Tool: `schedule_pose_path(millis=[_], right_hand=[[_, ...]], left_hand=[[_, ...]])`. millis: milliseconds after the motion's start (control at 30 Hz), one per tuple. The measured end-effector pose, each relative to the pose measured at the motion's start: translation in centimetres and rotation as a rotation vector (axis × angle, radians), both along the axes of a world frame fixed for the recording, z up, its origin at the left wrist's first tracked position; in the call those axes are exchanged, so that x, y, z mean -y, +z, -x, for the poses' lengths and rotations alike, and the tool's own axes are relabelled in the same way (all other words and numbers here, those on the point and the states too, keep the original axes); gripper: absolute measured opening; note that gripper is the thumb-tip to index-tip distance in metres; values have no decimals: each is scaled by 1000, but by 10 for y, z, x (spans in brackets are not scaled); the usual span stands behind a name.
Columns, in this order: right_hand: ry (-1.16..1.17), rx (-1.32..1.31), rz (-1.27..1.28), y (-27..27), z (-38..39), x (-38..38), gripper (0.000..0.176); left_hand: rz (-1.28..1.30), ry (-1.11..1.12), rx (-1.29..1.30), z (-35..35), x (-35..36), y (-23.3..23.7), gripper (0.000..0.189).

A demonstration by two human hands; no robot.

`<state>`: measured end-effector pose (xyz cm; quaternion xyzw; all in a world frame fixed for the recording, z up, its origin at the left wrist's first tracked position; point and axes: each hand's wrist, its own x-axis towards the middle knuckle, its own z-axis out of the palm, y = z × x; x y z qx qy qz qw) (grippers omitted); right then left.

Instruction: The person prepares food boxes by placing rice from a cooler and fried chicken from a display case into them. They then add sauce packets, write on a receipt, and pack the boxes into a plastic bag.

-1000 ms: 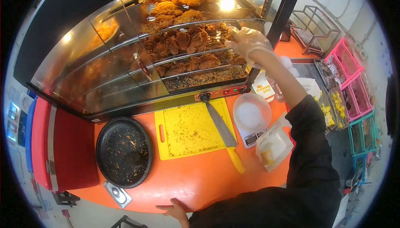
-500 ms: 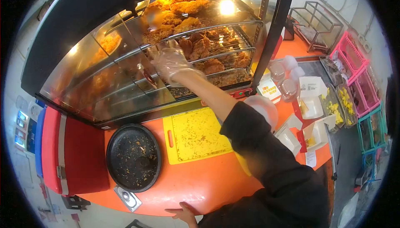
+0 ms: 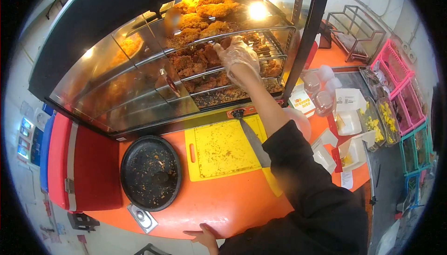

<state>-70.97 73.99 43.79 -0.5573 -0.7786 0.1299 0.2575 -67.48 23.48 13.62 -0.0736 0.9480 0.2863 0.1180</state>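
Observation:
My right hand [image 3: 238, 60], in a clear plastic glove, reaches through the open front of a lit display cabinet [image 3: 153, 125]. Its fingers are apart with nothing visible between them, close to pieces of fried chicken [image 3: 205, 55] on a wire rack. More fried chicken [image 3: 216, 9] is heaped on the top rack. My left hand [image 3: 205, 237] is bare and open, resting at the front edge of the orange counter [image 3: 223, 199]. Below the cabinet lies a yellow cutting board [image 3: 223, 150] strewn with crumbs. A knife [image 3: 253, 141] lies across its right side, partly behind my right forearm.
Left of the board are a round black tray [image 3: 149, 180] with crumbs and a small metal container [image 3: 143, 218]. A red cooler box [image 3: 93, 166] stands at far left. Open paper boxes [image 3: 348, 122], clear plastic cups [image 3: 321, 101] and pink baskets [image 3: 402, 87] are at right.
My right hand has moved right along the cabinet opening, from beside the glass door to the middle of the rack. The knife has come into sight. My left hand stays at the counter edge.

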Motion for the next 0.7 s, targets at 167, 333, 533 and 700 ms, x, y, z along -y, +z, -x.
schedule_pose_path(millis=[167, 333, 533, 700], right_hand=[[2, -934, 496, 6, -31, -9, 49], [433, -1998, 899, -10, -72, 21, 32], [432, -1983, 954, -44, -127, 59, 31], [282, -1686, 562, -70, -192, 132, 41]], left_hand=[[53, -13, 4, 3, 9, -15, 90], [47, -15, 9, 5, 11, -19, 92], [23, -61, -59, 6, 17, -30, 96], [-50, -78, -128, 7, 23, -44, 97]])
